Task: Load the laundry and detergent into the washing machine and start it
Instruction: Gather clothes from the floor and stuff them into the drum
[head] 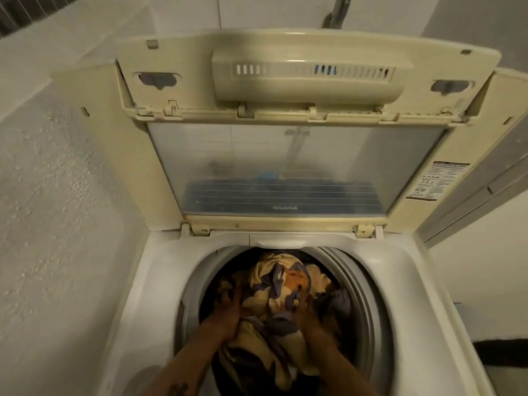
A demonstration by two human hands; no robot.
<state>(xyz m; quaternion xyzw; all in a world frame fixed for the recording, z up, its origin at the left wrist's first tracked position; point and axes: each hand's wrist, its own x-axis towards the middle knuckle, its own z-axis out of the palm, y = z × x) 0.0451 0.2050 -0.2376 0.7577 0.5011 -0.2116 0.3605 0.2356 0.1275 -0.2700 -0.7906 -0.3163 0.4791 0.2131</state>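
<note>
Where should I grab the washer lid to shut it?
Probably the middle of the top edge of the lid, reaching from the front: it stands open and hinged at the bottom rear, so that edge swings freest.

Dim, yellowish light is washing the lid (285, 81); the drum (353, 295) is sinking into deep shadow; wide-angle distortion is bending the outer edges; fine detail is looking soft throughout.

1 washing machine (148, 281) w/ 1 lid (137, 155) & 1 drum (353, 284). 1 laundry bundle (274, 284); separate pcs can't be counted. 2 hands in there: left hand (232, 308), right hand (308, 308). 1 label sticker (437, 181) on lid, 2 dark cut-outs in its upper panel. 1 wall pipe (338, 12).
</note>
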